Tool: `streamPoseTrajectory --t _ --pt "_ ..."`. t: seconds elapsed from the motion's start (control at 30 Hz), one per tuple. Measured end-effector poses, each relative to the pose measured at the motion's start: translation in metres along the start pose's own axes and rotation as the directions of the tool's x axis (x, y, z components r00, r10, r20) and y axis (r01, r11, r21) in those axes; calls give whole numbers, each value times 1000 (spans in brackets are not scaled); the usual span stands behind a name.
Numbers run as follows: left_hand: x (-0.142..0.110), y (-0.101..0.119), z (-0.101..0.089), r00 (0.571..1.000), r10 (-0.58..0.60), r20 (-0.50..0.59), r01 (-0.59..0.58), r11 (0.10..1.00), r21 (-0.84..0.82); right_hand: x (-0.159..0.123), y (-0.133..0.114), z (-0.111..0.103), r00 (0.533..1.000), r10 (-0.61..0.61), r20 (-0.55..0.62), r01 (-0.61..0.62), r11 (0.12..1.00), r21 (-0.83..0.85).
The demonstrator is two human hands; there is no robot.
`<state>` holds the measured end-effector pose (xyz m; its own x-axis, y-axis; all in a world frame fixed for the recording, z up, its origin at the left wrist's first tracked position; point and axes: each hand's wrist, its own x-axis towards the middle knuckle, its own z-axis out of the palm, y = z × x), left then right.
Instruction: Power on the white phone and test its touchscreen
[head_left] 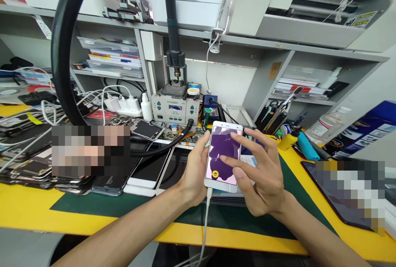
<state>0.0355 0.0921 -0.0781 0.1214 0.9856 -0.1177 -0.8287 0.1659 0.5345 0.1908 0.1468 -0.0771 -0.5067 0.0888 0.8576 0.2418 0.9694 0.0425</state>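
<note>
My left hand [195,173] is closed around the left side of a white smartphone [225,145], which it holds upright above the bench. Its lit screen shows large dark purple patches on a pale pink ground, and a small round yellow icon near the bottom. From the phone's lower end a white charging cable [206,219] runs down past the bench edge. My right hand [264,172] is open, its fingers apart, with two fingertips over the screen. Whether they press on the glass I cannot tell.
Stacked phones and phone parts [32,168] crowd the bench's left side. A hot-air station [175,108] stands behind, its black hose [58,48] arching overhead. A green mat [297,193] covers the yellow bench. At right are a dark tablet [328,201], partly blurred, and a clear bottle [331,125].
</note>
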Motion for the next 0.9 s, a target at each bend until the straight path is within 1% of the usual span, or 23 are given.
streamPoseTrajectory --t 0.13,0.23,0.33,0.5,0.57,0.7,0.77,0.9 --pt "-1 1 2 1000 2 0 -2 999 34 3 5 -2 998 35 -49 -38 997 -69" --pt "0 1 0 998 -16 61 11 997 79 4 8 -3 996 53 -76 -61 993 -103" --pt "1 0 -4 991 -38 125 27 996 89 3 12 -2 994 60 -89 -70 991 -112" --pt "2 0 -5 994 -35 107 27 997 76 2 14 -2 995 58 -86 -67 993 -100" --pt "1 0 -3 997 -24 76 19 997 68 2 13 -3 996 45 -75 -50 996 -72" --pt "-1 2 1 999 14 -30 -13 999 35 3 8 -5 999 -19 -47 20 1000 16" --pt "-2 3 1 1000 -2 -31 3 1000 22 4 6 -6 998 -59 -21 60 997 52" --pt "0 4 -2 999 -30 42 29 999 14 3 4 -8 991 -132 27 128 984 128"
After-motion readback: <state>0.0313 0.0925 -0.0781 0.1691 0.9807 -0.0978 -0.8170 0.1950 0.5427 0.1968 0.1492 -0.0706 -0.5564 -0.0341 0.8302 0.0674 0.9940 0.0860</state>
